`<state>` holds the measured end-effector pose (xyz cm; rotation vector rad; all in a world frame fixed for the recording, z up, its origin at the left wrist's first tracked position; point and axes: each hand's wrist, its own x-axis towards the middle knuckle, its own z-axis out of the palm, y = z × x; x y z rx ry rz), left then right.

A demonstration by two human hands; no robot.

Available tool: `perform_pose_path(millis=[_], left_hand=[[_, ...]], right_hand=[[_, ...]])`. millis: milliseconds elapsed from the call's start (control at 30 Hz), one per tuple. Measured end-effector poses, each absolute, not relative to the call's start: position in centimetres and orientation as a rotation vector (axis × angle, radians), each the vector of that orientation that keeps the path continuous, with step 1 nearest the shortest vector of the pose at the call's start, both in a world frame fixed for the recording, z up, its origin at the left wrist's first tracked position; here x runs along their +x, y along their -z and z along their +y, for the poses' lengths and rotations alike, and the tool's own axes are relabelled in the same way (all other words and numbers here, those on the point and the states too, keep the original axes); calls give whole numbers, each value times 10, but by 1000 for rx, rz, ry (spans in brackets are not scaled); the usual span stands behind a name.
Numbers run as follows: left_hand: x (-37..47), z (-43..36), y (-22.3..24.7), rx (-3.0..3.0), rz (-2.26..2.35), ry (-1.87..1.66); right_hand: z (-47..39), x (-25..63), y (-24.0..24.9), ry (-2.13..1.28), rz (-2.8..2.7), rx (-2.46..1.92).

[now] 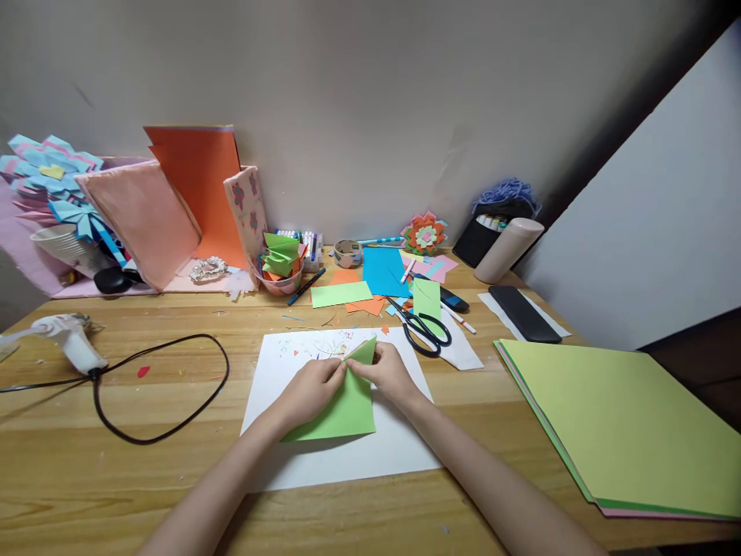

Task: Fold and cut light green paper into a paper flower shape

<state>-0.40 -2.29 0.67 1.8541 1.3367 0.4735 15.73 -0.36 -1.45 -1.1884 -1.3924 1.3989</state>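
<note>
A sheet of green paper (347,409) is held between my two hands, above a white sheet of paper (278,455) with small coloured drawings along its far part. My left hand (312,390) pinches the green paper near its upper middle, the thumb pointing at a crease. On the other side, my right hand (390,374) grips the paper's upper right part, thumb in front and fingers behind. The top corner of the green paper stands up in a point between the hands. Black-handled scissors (425,332) lie just beyond my right hand.
A white glue gun (72,344) with a looped black cable (225,371) lies left. Beyond are a bowl of paper scraps (283,284), a tape roll (348,253), blue paper (383,270) and a paper flower (425,233). A phone (524,313) and stacked coloured sheets (631,425) occupy the right.
</note>
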Motion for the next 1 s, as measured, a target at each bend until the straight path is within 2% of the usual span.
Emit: perform_pose_path(millis=[133,333,533,700,900,1000], left_hand=[[-4,-22,-8,1837,1333,-496],[-2,-23,-9,1801,1273,-544],[2,-22,-6,1832,1306,-523],[1,-24,-8,1852,1278,-496],[-6,-25,-15,1802,1242,-503],[-7,-22,-15,1715,1239,-539]], right_hand=[[-5,154,15,-1263,-1357,-1244],[-4,158,9,-1318,-1355,-1112],[-2,160,6,-1207,-1438,-1184],[12,178,6,-1220,-1277,-1185],[44,230,5,-1063,-1008,-1280],[42,224,7,-1159,-1041,-1267]])
